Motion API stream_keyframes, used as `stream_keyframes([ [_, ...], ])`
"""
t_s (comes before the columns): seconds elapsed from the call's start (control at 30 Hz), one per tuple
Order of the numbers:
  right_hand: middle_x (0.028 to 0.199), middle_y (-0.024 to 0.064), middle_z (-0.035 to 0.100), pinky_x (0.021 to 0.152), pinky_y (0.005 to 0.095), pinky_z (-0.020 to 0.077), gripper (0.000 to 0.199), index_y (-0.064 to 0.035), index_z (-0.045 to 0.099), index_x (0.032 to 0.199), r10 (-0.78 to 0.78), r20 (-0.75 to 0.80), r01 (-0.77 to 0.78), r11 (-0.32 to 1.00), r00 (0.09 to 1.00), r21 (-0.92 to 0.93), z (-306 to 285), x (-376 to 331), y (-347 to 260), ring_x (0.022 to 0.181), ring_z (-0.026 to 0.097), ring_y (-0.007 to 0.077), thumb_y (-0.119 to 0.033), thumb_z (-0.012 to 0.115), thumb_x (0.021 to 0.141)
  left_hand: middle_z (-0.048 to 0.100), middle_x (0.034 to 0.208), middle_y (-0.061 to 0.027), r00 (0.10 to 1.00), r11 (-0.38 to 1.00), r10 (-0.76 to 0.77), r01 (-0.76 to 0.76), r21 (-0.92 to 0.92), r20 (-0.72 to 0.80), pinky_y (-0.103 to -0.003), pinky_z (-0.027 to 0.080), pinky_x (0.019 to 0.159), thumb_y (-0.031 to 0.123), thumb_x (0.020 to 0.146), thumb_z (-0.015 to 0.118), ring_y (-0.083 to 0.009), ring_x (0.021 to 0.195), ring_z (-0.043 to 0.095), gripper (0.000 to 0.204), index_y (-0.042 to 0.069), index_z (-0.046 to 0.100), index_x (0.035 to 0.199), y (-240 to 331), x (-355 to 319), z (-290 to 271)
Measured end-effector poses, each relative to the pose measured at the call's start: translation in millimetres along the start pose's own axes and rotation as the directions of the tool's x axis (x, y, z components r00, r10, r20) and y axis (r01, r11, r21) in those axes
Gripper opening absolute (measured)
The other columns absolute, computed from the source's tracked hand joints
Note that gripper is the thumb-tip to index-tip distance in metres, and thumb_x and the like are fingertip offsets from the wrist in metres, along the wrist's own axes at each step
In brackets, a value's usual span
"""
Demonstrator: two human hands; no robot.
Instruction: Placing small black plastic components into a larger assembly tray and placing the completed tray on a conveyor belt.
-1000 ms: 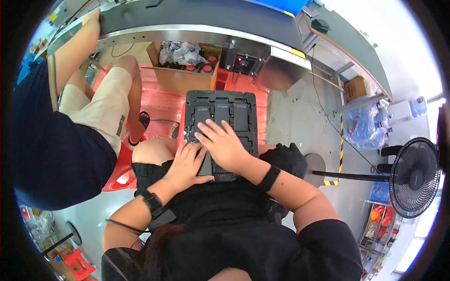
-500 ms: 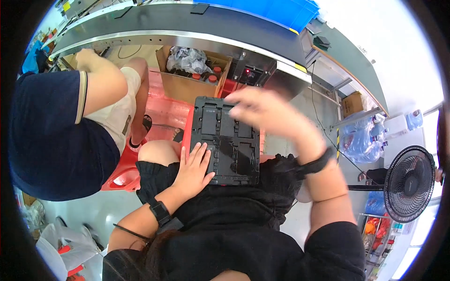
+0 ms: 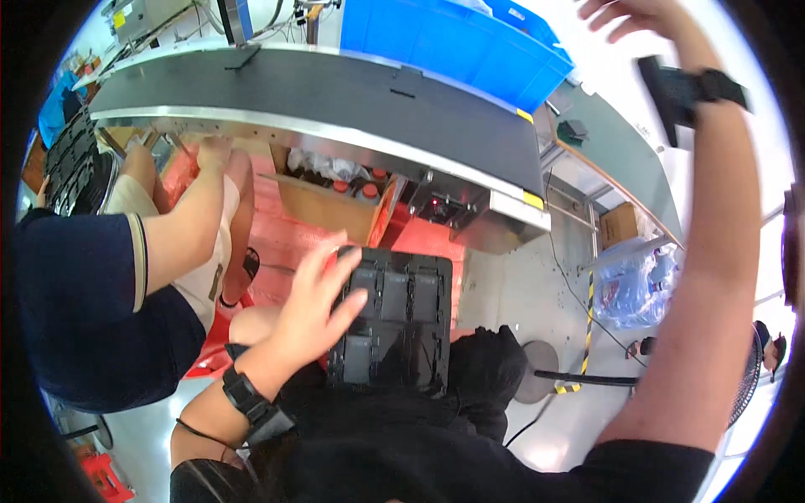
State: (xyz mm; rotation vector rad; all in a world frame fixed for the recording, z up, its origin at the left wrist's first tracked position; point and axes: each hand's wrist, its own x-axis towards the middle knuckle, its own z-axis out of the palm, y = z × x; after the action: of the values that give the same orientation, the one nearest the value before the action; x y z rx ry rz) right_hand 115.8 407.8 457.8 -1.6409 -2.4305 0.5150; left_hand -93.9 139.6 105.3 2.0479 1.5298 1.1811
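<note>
Black moulded tray (image 3: 402, 335) on my lap, its far rim apart from the conveyor (image 3: 327, 88); grey floor (image 3: 495, 302) gives room at right, a co-worker (image 3: 92, 310) sits close at left. Rectangular pockets, contents unclear. My left hand (image 3: 314, 310), fingers spread, overlaps the left rim, contact uncertain; my right hand (image 3: 631, 15) is raised at upper right, fingers parted, nothing visible in it.

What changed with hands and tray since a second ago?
Right hand has let go of the black tray and swung up, far to the right. Left hand has slid along the tray's left side toward its far corner. Tray stayed on the lap.
</note>
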Motion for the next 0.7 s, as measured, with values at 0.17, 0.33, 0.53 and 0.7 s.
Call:
stream_keyframes([
  [0.17,0.083,0.0151,0.064,0.061,0.0420,0.0511,0.054,-0.0003,0.061,0.091,0.235,0.064,-0.239,0.969,0.970,0.059,153.5,113.4,60.8,0.067,0.062,0.0272,-0.052,0.064,0.077,0.049,0.124,-0.0113,0.878,0.995,0.055,-0.011,0.095,-0.476,-0.034,0.038,0.093,0.018,0.089,0.057,-0.0241,0.116,0.046,0.033,0.006,0.054,0.120,-35.6,143.5,-31.1],
  [0.33,0.104,0.0213,0.063,0.067,0.0476,0.0498,0.051,0.0080,0.062,0.103,0.124,-0.027,-0.126,0.944,0.992,-0.305,253.6,154.6,83.7,0.087,0.063,0.0330,-0.039,0.060,0.084,0.053,0.115,-0.0221,0.801,0.906,-0.093,0.315,0.284,-0.592,-0.044,0.037,0.097,0.034,0.085,0.058,-0.0374,0.111,0.048,0.042,0.001,0.057,0.112,-138.0,246.3,-79.2],
  [0.53,0.061,0.0059,0.048,0.043,0.0339,0.0398,0.043,-0.0019,0.053,0.071,0.403,0.104,-0.409,0.911,0.909,0.046,221.5,114.4,87.8,0.049,0.047,0.0193,-0.041,0.070,0.076,0.052,0.120,-0.0178,0.728,0.503,-0.312,0.671,0.544,-0.610,-0.054,0.040,0.091,0.047,0.087,0.051,-0.0368,0.114,0.049,0.050,0.006,0.056,0.116,-199.8,287.7,-111.9],
  [0.7,0.057,0.0028,0.047,0.043,0.0299,0.0391,0.038,-0.0019,0.057,0.076,0.214,-0.120,-0.134,0.872,0.969,0.470,222.4,69.5,130.0,0.047,0.048,0.0158,-0.038,0.068,0.078,0.059,0.118,-0.0169,0.813,0.398,-0.515,0.507,0.764,-0.271,-0.050,0.043,0.090,0.048,0.085,0.054,-0.0343,0.112,0.053,0.052,0.007,0.059,0.115,-191.7,310.9,-87.5],
])
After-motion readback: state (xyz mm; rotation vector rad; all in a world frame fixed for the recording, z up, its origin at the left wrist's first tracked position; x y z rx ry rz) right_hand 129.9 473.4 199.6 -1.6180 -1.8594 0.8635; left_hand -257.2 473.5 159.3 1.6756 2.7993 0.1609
